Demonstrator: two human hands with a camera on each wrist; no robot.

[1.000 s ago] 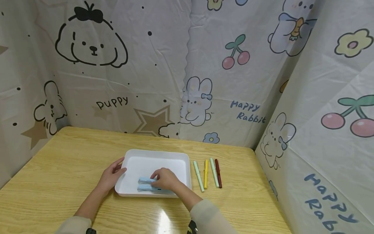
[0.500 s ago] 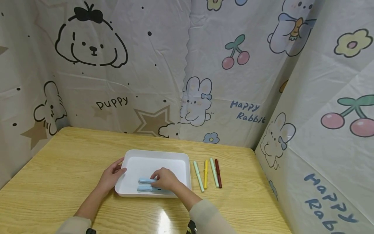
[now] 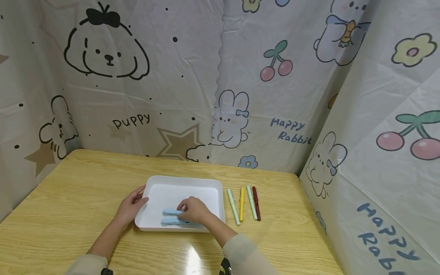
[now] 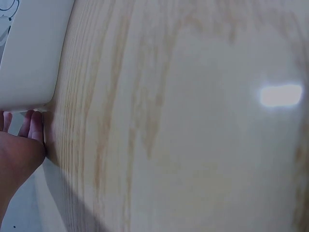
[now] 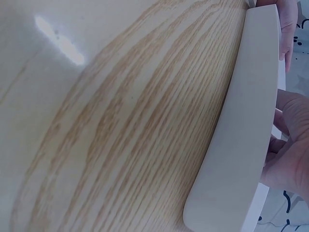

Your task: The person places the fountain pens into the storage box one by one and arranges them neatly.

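Note:
A white rectangular tray [image 3: 185, 191] sits on the table with two light blue pens inside, side by side near its front wall. Over the tray, my right hand [image 3: 195, 211] pinches the farther blue pen [image 3: 169, 212] between thumb and fingers. The nearer blue pen [image 3: 169, 222] lies just in front, its right part hidden under that hand. At the tray's left end, my left hand [image 3: 129, 207] grips the rim, thumb on top and fingers outside. Both wrist views catch the hands partly behind the tray's outer wall [image 5: 236, 121]; the pens are hidden there.
Right of the tray lie a pale green pen [image 3: 233, 207], a yellow pen [image 3: 242, 204], a second pale green pen [image 3: 251, 202] and a dark red pen [image 3: 256, 203]. A printed curtain [image 3: 185, 88] closes off the table's [image 3: 86, 183] back and sides.

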